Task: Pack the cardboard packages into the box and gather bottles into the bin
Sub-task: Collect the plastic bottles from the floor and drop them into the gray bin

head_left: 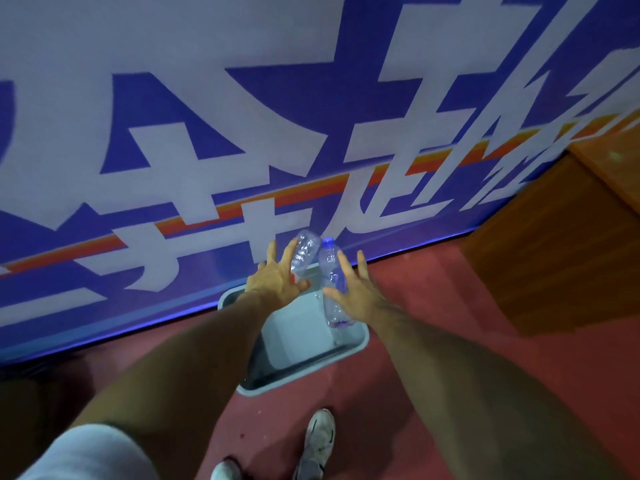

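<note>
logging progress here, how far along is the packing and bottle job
Done: nothing clearly; no bottle lies settled in the bin yet. In hand: the clear bottle by the left hand and the blue-capped bottle by the right hand are over it, fingers spread as if letting go. Left: any packages and the box, none recognisable in view.

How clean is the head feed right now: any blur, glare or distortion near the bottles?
Head view: dim, bluish light, no glare; the crumpled bottle and blue-capped bottle are motion-blurred, the left hand and right hand slightly soft, the bin sharper; the wide-angle lens bows the lower edge of the banner.
</note>
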The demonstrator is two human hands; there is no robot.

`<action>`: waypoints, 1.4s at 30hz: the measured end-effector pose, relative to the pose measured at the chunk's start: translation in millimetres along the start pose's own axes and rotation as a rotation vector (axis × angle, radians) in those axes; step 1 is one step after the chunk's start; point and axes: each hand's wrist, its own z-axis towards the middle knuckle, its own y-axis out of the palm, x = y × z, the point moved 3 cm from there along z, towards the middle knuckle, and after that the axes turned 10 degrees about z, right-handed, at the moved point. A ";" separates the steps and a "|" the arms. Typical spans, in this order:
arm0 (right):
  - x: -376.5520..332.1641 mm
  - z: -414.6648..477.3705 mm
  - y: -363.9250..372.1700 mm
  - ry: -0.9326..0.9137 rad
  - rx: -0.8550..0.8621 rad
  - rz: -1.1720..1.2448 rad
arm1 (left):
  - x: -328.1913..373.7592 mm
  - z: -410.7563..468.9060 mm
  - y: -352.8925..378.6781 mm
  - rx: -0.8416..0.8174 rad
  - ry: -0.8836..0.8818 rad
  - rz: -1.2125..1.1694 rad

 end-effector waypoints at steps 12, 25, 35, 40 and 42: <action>-8.7 -5.0 -10.1 0.056 0.073 -0.173 | -11.9 -18.5 -14.0 -0.011 -0.028 0.140; -53.1 -72.5 -50.4 0.086 0.308 -0.192 | 29.4 -55.6 -83.2 0.179 0.167 0.357; -36.3 -247.6 -88.8 0.370 0.677 -0.069 | 127.9 -153.1 -115.6 0.269 0.560 0.413; -1.2 -350.4 -95.5 0.524 0.819 0.001 | 197.2 -220.8 -94.0 0.276 0.785 0.422; 19.1 -393.3 -90.7 0.585 0.862 0.034 | 224.4 -250.9 -76.4 0.265 0.869 0.453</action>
